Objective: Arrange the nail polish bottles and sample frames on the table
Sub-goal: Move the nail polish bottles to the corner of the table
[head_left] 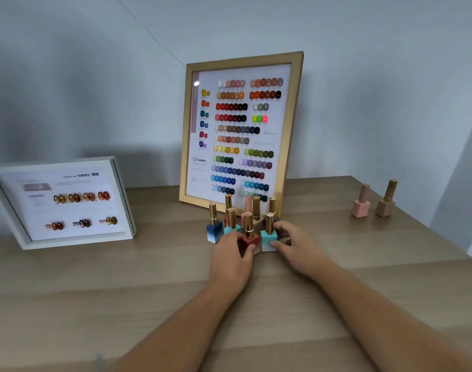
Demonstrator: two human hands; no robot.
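Note:
Several nail polish bottles with gold caps stand bunched before a tall wooden sample frame (294, 124) that leans on the wall. My left hand (233, 260) grips the dark red bottle (249, 238) at the front of the bunch. My right hand (296, 245) pinches the base of a turquoise bottle (269, 238) beside it. A blue bottle (214, 229) stands at the left edge of the group. A white sample frame (20, 237) leans at the left of the table.
A pink bottle (361, 202) and a beige bottle (387, 201) stand apart near the table's (149, 291) right edge. Grey walls meet in a corner behind the wooden frame. The table's right edge runs diagonally toward me.

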